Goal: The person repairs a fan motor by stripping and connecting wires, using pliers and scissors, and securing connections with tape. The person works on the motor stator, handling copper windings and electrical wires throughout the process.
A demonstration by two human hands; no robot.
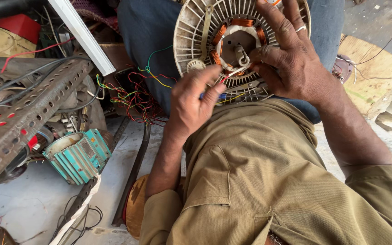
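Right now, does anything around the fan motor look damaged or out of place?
Yes. The round, grimy white slatted fan motor housing is open, its copper windings bare. A loose tangle of red, green and yellow wires spills beside it. The left hand pinches thin wire ends; the right hand steadies the housing.

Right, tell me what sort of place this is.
Probably an electrical motor repair workshop: a round grey ribbed fan motor with copper windings rests on the person's lap, a teal finned motor housing lies nearby, and tangled coloured wires spill about.
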